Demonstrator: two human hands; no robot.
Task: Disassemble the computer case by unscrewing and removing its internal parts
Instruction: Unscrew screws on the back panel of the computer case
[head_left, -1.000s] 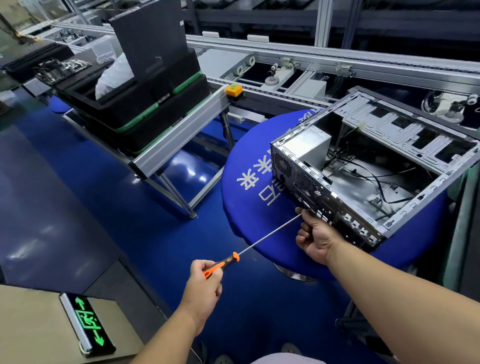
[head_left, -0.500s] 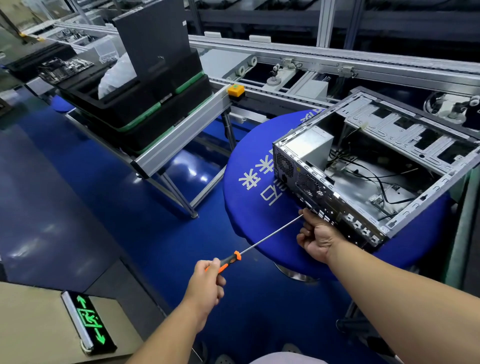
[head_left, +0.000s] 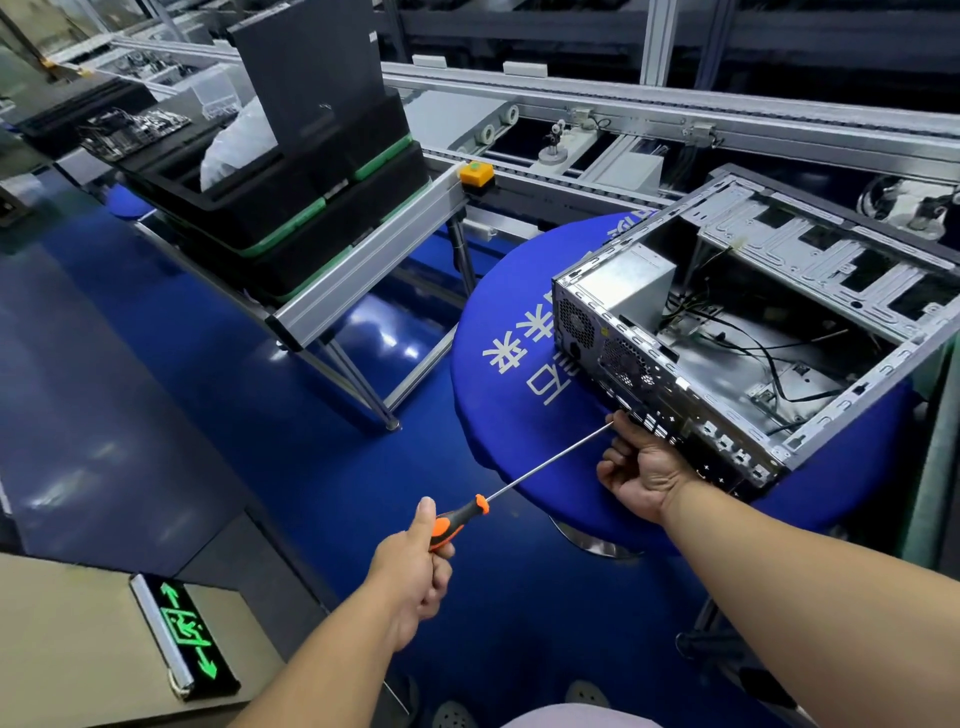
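Open case (head_left: 727, 332) on round blue table (head_left: 509, 332); blue floor, conveyor behind.
Left hand (head_left: 415, 566) grips screwdriver (head_left: 519, 483); right hand (head_left: 641, 467) curled at its tip.

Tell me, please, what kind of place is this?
Probably a factory or recycling workshop: a conveyor line runs behind, stacked black trays sit on an aluminium rack, and an opened computer case lies on a blue round table.

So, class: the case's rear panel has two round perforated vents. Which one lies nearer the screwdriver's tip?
The larger round perforated vent, lower on the silver computer case; the smaller round perforated vent sits beside the grey metal power supply box, farther away.
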